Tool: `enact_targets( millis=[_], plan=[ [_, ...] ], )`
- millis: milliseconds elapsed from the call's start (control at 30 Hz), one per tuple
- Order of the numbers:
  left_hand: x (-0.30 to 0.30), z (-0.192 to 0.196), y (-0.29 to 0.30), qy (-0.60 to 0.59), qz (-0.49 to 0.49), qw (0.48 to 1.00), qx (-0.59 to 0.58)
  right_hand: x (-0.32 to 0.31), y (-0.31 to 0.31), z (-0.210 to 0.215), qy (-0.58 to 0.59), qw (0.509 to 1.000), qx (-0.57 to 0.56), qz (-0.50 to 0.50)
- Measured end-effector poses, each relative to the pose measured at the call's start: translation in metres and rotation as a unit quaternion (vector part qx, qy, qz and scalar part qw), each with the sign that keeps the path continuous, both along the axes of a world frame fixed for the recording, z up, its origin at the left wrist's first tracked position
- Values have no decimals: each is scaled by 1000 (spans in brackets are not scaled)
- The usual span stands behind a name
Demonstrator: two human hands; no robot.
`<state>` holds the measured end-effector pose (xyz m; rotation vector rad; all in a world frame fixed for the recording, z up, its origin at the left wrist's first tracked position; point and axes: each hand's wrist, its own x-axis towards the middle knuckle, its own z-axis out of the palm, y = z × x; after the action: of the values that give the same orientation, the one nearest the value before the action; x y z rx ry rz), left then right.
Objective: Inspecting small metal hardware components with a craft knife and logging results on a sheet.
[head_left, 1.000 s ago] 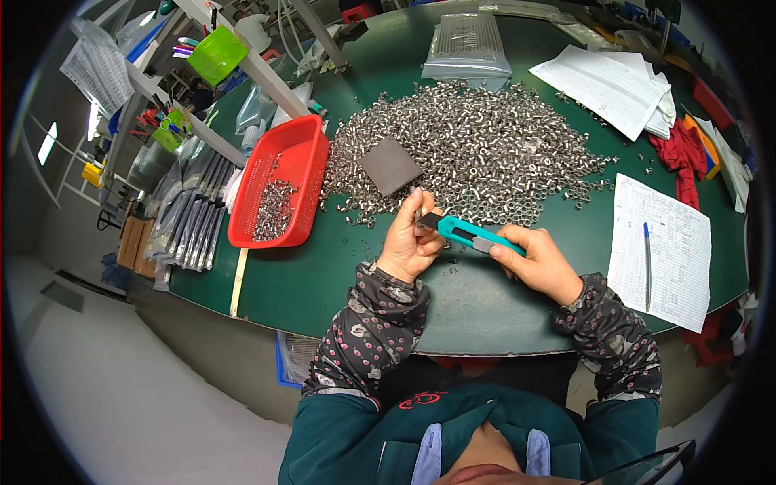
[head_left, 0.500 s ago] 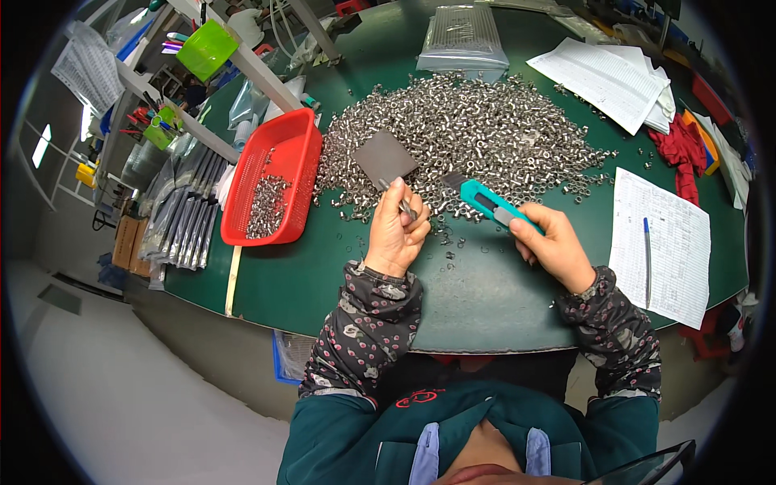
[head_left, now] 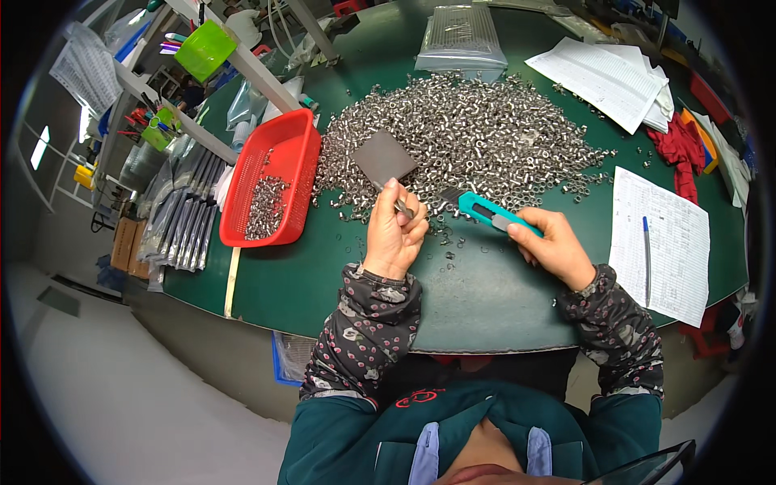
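Pinched between the thumb and fingers of the left hand (head_left: pixel 394 238) is a small metal piece (head_left: pixel 404 210), its shape partly covered, while a teal utility knife (head_left: pixel 495 212) is gripped by its handle in the closed right hand (head_left: pixel 559 250). The knife's blade end is pointed left and far, over the near fringe of a broad pile of metal rings (head_left: pixel 501 121), and is held apart from the left hand. On the pile's near left part a dark square block (head_left: pixel 385 157) is seen just beyond the left fingertips. Room is left on the green tabletop (head_left: pixel 485 311) between the sleeves, bounded by the pile's loose rings on the far side and the table's curved edge on the near side. To the left it is limited by a red basket (head_left: pixel 305 190), to the right by a printed sheet (head_left: pixel 663 242). Compared with one second ago, the blade is drawn clear of the left fingers; compared with half a second ago, the knife is tilted flatter
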<state>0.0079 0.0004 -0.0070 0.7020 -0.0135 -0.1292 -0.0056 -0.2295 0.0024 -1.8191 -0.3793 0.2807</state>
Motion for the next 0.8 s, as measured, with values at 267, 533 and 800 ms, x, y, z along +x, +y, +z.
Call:
enact_targets(
  millis=[267, 533, 800],
  plan=[
    [-5, 0, -8, 39, 19, 998, 36, -4, 11, 0, -32, 998, -2, 52],
    [-5, 3, -11, 56, 15, 998, 16, -3, 8, 1, -73, 997, -30, 16],
    [-1, 0, -1, 26, 19, 999, -17, 4, 2, -4, -99, 992, -78, -15]
  ],
)
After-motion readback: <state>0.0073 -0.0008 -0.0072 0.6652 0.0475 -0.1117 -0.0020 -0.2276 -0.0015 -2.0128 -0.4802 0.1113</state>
